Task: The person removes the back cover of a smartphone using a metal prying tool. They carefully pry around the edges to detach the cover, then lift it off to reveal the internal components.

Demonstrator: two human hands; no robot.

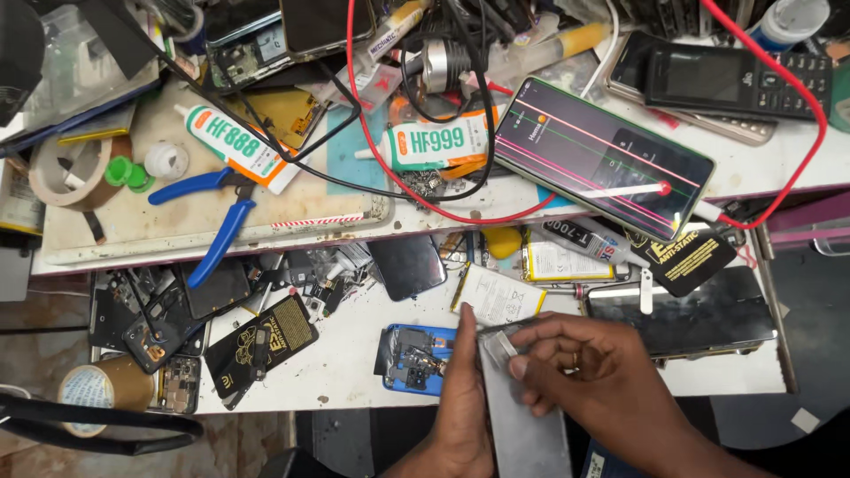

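Note:
A long flat grey metal-looking piece, like a phone battery or back plate, lies at the bottom centre. My left hand steadies it, pressed along its left edge. My right hand grips its top end, with the fingers curled over a small silvery foil part. An opened blue phone frame with exposed parts lies just left of my hands. A white flat battery sits just above them.
A lit phone with a plugged-in red cable rests on the upper shelf. Blue pliers, two white glue tubes, tape rolls, a keypad phone and several dismantled phone parts crowd the bench.

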